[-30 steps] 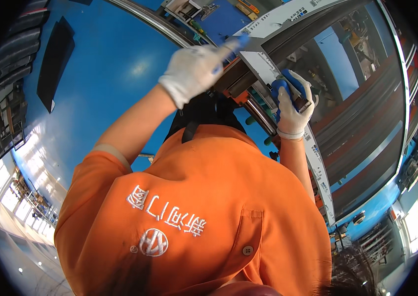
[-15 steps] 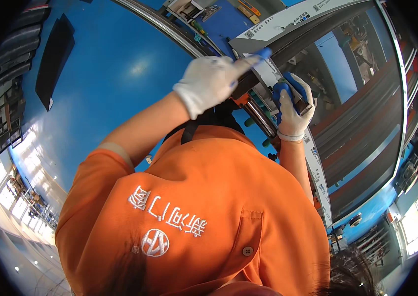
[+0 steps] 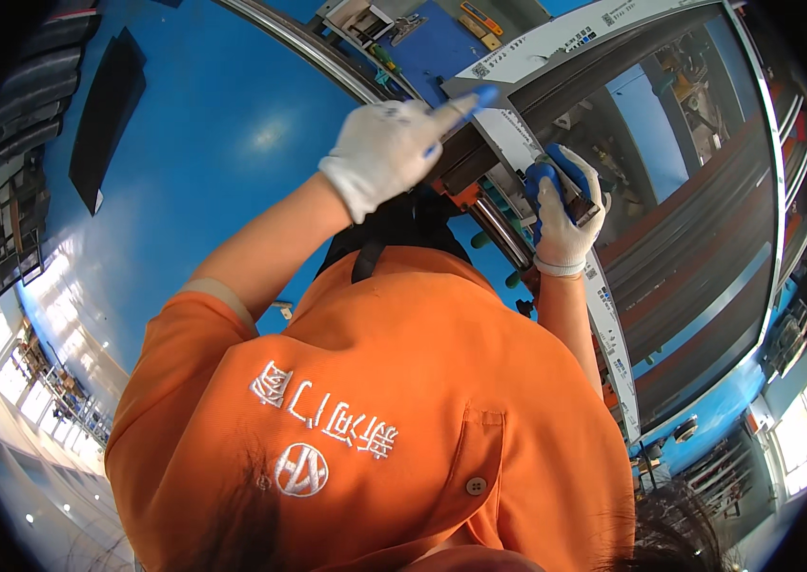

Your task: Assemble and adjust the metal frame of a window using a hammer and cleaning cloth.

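Observation:
My left hand, in a white glove with blue fingertips, has its index finger stretched out over the near left corner of a white-faced frame. The other fingers curl under the palm, partly hidden, and I see nothing held in them. Over the frame's near side bar, my right hand, gloved alike, is closed round a small dark hand tool with a squarish end. Its exact kind is hidden by the fingers. Dark, see-through mesh fills the frame.
Below the frame's corner is an orange clamp-like fitting with a metal bar. A blue tray with small tools and a yellow-orange cutter lies beyond. A large blue surface spreads to the left, with a dark strip on it.
My left hand has drawn back a little to the left, its fingertip sliding away from the frame's inner edge. My right hand keeps its place with the dark tool.

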Motion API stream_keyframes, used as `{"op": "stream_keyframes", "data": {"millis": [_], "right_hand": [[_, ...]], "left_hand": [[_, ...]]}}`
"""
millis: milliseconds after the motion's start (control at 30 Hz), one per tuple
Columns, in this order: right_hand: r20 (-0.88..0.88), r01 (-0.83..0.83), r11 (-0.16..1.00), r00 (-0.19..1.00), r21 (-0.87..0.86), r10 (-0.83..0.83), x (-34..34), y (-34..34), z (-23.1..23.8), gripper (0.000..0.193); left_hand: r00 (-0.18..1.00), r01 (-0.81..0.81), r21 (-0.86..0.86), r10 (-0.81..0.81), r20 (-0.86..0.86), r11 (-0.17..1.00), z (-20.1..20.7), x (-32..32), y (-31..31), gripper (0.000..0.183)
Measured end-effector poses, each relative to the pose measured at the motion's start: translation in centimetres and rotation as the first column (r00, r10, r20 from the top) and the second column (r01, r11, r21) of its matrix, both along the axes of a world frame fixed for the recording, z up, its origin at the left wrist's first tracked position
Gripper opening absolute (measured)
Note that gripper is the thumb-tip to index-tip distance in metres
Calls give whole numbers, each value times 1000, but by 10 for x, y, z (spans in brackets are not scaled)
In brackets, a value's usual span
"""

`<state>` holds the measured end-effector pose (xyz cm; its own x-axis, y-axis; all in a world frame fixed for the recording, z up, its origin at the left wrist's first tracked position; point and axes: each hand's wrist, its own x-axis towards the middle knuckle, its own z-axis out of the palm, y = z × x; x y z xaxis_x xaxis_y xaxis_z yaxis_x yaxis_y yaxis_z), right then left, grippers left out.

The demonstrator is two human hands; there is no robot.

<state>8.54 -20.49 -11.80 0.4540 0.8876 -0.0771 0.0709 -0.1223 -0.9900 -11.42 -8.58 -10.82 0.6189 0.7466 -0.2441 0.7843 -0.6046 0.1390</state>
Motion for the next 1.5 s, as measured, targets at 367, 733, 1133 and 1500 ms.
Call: {"op": "stream_keyframes", "data": {"millis": [367, 733, 1133, 1500], "right_hand": [[44, -6, 1000, 999, 0, 6, 3, -1, -1, 38], [10, -11, 1000, 1000, -24, 11, -1, -2, 0, 37], [72, -45, 999, 996, 28, 43, 1, 2, 2, 37], [32, -74, 997, 997, 8, 74, -1, 0, 6, 36]], "left_hand": [[999, -9, 23, 10, -33, 1000, -4, -21, 3, 58], [977, -191, 50, 185, 108, 980, -25, -14, -19, 65], [980, -193, 44, 190, 58, 980, -29, -36, 0, 71], [972, -232, -28, 230, -54, 972, -39, -63, 14, 60]]}}
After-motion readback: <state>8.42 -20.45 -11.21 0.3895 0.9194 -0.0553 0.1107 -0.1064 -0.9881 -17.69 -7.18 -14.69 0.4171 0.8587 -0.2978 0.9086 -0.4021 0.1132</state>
